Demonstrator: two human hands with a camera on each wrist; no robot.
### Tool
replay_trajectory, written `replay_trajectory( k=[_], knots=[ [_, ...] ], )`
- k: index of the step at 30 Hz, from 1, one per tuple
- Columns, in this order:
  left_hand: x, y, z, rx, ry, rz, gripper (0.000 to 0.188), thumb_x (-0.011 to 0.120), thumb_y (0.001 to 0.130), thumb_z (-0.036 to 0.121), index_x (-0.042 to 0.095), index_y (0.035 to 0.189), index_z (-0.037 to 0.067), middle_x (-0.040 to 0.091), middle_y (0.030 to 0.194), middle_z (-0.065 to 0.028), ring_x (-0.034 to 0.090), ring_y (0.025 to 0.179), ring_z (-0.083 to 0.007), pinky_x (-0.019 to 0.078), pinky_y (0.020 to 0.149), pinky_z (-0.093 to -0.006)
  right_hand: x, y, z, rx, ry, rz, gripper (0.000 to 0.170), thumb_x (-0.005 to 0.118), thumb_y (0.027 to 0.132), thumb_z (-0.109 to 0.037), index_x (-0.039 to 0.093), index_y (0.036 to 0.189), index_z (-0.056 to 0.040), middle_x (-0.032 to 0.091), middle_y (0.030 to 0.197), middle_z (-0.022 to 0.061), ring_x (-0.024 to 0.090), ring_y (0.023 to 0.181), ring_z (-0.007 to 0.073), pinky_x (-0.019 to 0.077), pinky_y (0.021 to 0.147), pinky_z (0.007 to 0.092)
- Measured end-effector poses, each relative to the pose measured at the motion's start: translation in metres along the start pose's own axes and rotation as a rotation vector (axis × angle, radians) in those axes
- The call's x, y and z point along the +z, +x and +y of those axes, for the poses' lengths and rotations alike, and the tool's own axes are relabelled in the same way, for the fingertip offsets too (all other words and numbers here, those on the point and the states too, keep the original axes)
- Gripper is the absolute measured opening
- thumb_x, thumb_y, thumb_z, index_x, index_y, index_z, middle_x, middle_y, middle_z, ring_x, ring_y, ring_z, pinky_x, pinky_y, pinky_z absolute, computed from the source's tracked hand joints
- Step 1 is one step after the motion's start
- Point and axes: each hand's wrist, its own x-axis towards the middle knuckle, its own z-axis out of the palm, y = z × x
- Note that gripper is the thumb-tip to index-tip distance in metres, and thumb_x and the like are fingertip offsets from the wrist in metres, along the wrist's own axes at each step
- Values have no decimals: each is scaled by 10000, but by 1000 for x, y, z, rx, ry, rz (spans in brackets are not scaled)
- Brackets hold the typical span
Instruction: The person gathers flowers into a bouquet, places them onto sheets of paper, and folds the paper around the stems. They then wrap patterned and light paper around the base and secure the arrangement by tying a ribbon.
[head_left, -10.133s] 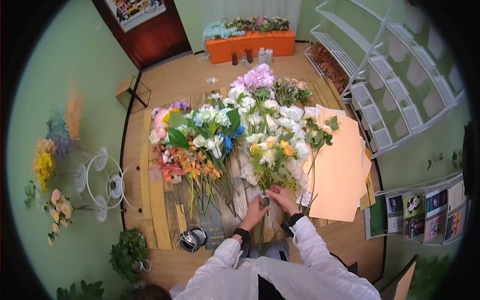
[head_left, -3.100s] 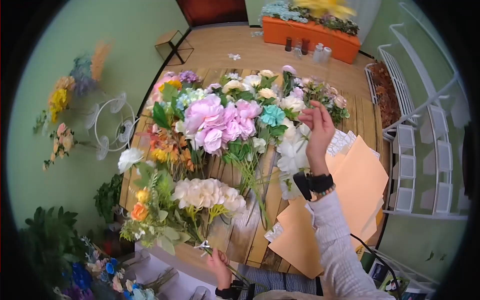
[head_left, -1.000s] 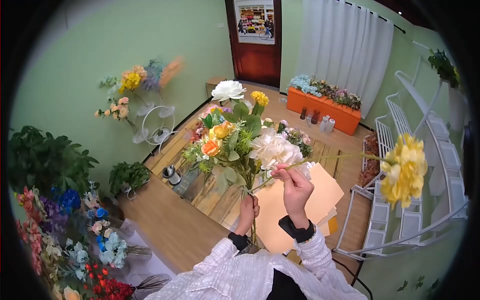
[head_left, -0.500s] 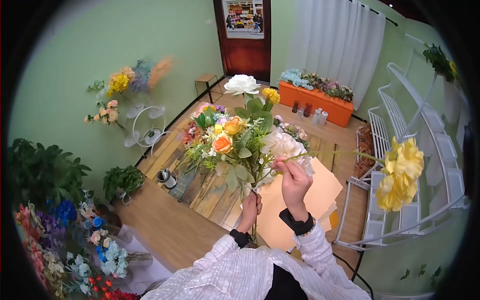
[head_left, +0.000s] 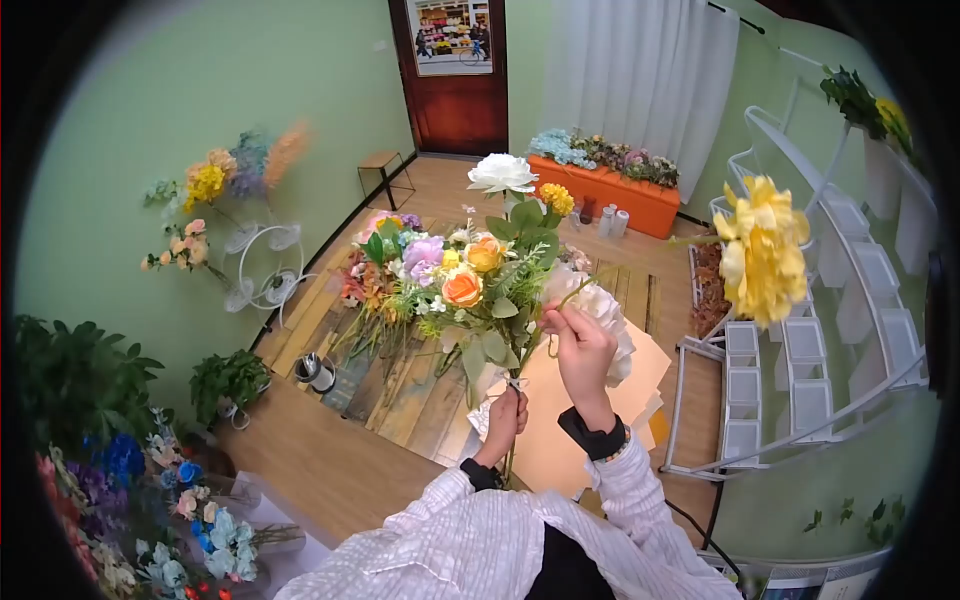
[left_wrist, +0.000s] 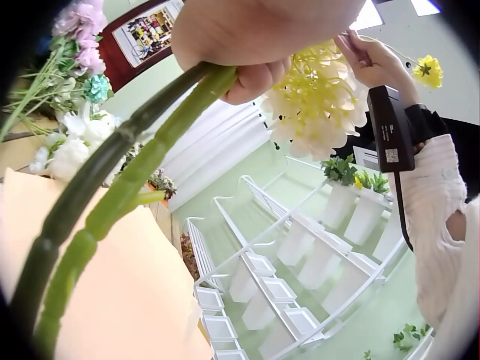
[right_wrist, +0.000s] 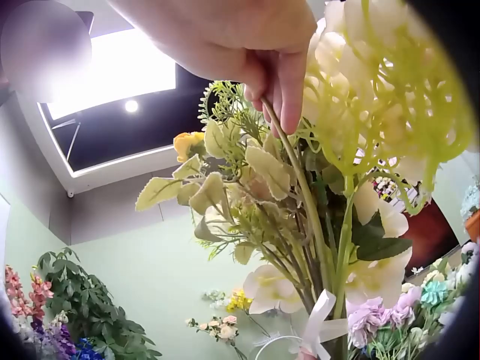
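So, clock directions as the head view shows it: the bouquet (head_left: 462,290) is up in the air over the worktop (head_left: 395,400), blooms fanned toward 12. The left hand (head_left: 505,414) is at its 6 o'clock, fingers wrapped round the stems just under the white ribbon (right_wrist: 321,319). My guess is the narrow tie makes the handiest spot for a grip, since one fist keeps everything bundled and leaves the heads free. The right hand (head_left: 583,350), off at 2 from that fist, pinches the stem of a yellow flower (head_left: 762,250), whose head sticks way out toward 2. Its stem looks to run down into the bunch near the ribbon, so holding it mid-stem probably helps with steering the angle. Peach paper sheets (head_left: 628,395) lie at 3 from the left hand, presumably out of the stems' way.
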Motion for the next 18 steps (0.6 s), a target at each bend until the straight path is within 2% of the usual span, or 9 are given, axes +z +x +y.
replay_trajectory(
  k=[4, 10, 12, 14, 15, 17, 18],
  knots=[
    [3, 4, -9, -29, -16, -7, 411, 263, 877, 436, 322, 625, 116, 241, 440, 53, 200, 343, -37, 138, 324, -186, 0, 2, 11, 37, 14, 15, 111, 482, 750, 57, 568, 819, 55, 596, 704, 85, 591, 618, 122, 469, 544, 217],
    [4, 5, -12, -32, 9, -23, 410, 260, 878, 434, 320, 624, 117, 240, 436, 51, 194, 335, -37, 132, 318, -187, -2, -1, 20, 69, 13, 39, 100, 493, 766, 25, 568, 822, 60, 600, 710, 80, 599, 619, 124, 475, 540, 218],
    [2, 7, -12, -39, 12, -13, 411, 257, 879, 432, 318, 622, 117, 237, 434, 52, 187, 333, -37, 126, 314, -189, -4, -3, 23, 133, 46, 52, 99, 497, 776, 0, 575, 810, 53, 601, 712, 81, 597, 613, 120, 474, 532, 216],
    [-3, 9, -9, -110, -21, -69, 416, 250, 883, 423, 332, 623, 108, 288, 453, 32, 265, 358, -56, 210, 337, -188, -5, -4, 27, 136, 51, 51, 103, 497, 781, -10, 577, 816, 47, 602, 711, 80, 596, 620, 117, 473, 536, 214],
    [-2, 10, -8, -112, -19, -71, 416, 250, 883, 423, 332, 623, 108, 288, 453, 32, 265, 358, -56, 210, 337, -188, -5, -4, 28, 139, 56, 52, 108, 498, 785, -20, 579, 822, 40, 602, 711, 79, 595, 626, 114, 471, 541, 213],
    [2, 14, -7, 8, 95, -91, 416, 243, 893, 394, 374, 653, 80, 375, 523, -3, 378, 449, -86, 328, 435, -198, -5, -4, 28, 163, 58, 43, 113, 499, 787, -26, 576, 843, 36, 602, 708, 78, 594, 636, 113, 470, 551, 211],
    [2, 17, -6, 6, 98, -99, 416, 243, 893, 394, 374, 653, 80, 375, 523, -3, 378, 449, -86, 328, 435, -198, -6, -4, 28, 186, 62, 28, 122, 500, 788, -31, 573, 864, 31, 602, 705, 78, 594, 645, 111, 469, 561, 210]
  ],
)
